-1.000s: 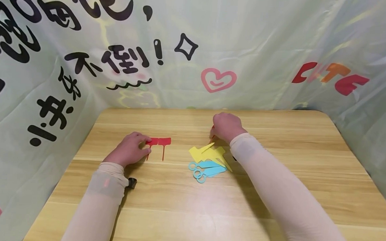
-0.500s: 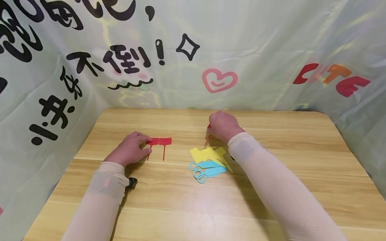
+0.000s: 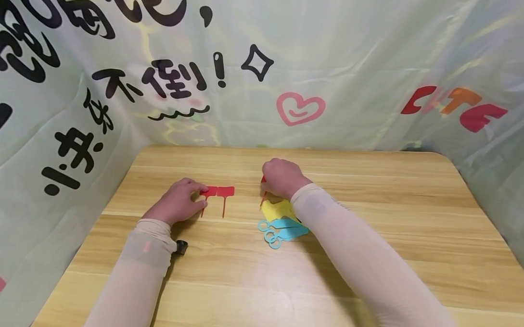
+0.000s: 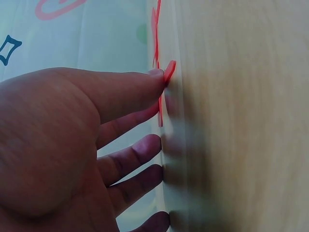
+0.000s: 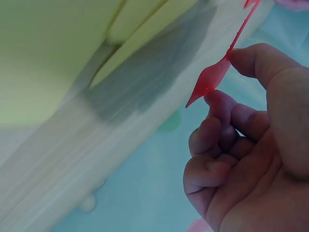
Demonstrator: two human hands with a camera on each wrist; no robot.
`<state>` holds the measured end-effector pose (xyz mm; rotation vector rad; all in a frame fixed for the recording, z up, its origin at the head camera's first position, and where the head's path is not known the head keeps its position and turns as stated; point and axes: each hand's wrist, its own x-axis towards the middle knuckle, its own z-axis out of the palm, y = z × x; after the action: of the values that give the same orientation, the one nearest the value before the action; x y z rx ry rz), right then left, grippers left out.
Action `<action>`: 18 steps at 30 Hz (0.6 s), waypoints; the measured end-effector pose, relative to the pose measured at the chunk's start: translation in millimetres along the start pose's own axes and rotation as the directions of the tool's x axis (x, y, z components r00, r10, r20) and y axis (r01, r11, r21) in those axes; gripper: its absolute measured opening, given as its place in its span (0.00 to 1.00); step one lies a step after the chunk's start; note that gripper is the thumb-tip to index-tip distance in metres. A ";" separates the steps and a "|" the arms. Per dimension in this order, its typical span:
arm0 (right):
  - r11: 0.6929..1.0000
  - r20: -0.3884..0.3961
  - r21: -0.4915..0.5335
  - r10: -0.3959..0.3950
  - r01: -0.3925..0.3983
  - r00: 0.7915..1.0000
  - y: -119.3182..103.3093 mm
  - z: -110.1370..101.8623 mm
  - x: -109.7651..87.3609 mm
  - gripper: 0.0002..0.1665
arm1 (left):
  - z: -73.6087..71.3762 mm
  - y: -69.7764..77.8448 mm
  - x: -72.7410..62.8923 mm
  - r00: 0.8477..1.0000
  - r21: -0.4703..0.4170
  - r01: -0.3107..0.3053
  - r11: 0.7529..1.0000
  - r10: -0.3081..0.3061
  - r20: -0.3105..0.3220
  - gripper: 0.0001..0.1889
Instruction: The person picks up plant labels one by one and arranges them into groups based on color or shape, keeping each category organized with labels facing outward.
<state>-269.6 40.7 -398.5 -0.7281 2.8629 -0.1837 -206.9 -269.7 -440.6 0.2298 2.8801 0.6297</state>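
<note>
Two red T-shaped plant labels lie side by side on the table, heads away from me in the head view. My left hand rests at the left label, its index finger on the head and its thumb by the stem. The right label lies just beyond the fingertips. Above the table, my right hand pinches another red plant label between thumb and index finger; its other fingers are curled. Below that hand lie yellow flat pieces, partly hidden by the right wrist.
Several light-blue flat tags with ring ends lie in a pile, close in front of the yellow pieces. The wooden table meets a printed cloth at its back and sides.
My right hand has moved left and slightly nearer with the red plant label, coming over the yellow pieces. My left hand and the two labels beside it stay in place.
</note>
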 end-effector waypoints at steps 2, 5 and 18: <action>1.000 0.012 -0.010 -0.019 0.019 1.000 -5.3 2.2 1.6 0.09 | 0.4 0.6 0.7 1.000 0.001 0.001 1.000 -0.001 0.002 0.24; 0.999 0.021 -0.024 -0.048 0.049 0.999 -13.0 6.5 4.6 0.10 | 0.7 1.4 2.2 1.000 0.004 -0.009 1.000 0.009 0.004 0.24; 0.989 0.020 -0.066 -0.134 0.135 0.991 -46.9 17.6 14.4 0.11 | -5.5 7.5 -3.0 1.000 -0.002 -0.008 1.000 0.008 0.014 0.24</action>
<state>-256.8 -8.4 -410.1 -0.9318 2.8184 -0.0993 -204.3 -265.7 -432.0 0.2448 2.8669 0.6293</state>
